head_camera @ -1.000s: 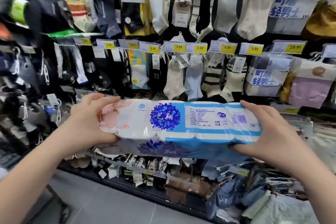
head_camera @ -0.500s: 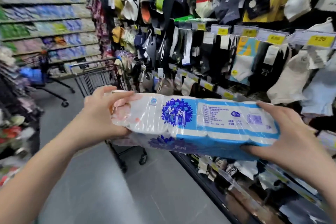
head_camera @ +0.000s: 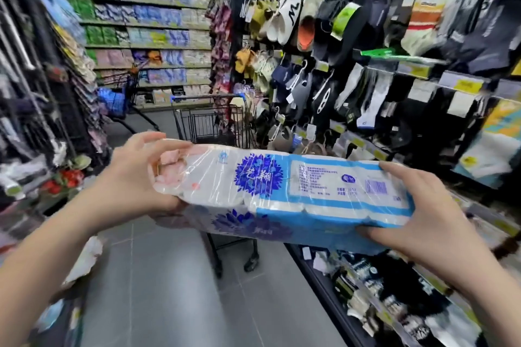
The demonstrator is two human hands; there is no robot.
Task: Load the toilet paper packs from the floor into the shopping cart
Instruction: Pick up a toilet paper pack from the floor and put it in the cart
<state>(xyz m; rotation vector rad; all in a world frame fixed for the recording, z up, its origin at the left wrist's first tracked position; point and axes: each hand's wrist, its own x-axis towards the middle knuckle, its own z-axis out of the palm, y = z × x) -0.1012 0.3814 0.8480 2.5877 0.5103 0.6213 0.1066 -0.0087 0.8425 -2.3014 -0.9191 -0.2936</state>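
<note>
Okay, I've got the toilet paper pack [head_camera: 282,194] up in the middle of the frame, carried in the air between both hands. It's a long, soft block in glossy, crinkled clear film, with round roll shapes bulging through, a blue flower print, a blue-and-white label panel and a pinkish patch at its left end. It slopes down a little toward the right.

Left hand [head_camera: 135,177] grips the left end, fingers curled over the top, thumb tucked beneath. Right hand [head_camera: 417,211] clamps the right end, digits slightly spread, one along the top edge and the others pressed under the bottom.

Just above centre, behind the pack, stands the shopping cart [head_camera: 208,124]: dark wire-mesh basket, blue-capped handle, castors on the smooth grey tiled floor [head_camera: 174,290]. The pack hides its lower basket.

Right of frame, slippers [head_camera: 296,17] and socks [head_camera: 375,98] hang on hooks. Upper left, blurred shelves [head_camera: 146,17] of packaged goods, and a second cart [head_camera: 118,98] holding something blue.
</note>
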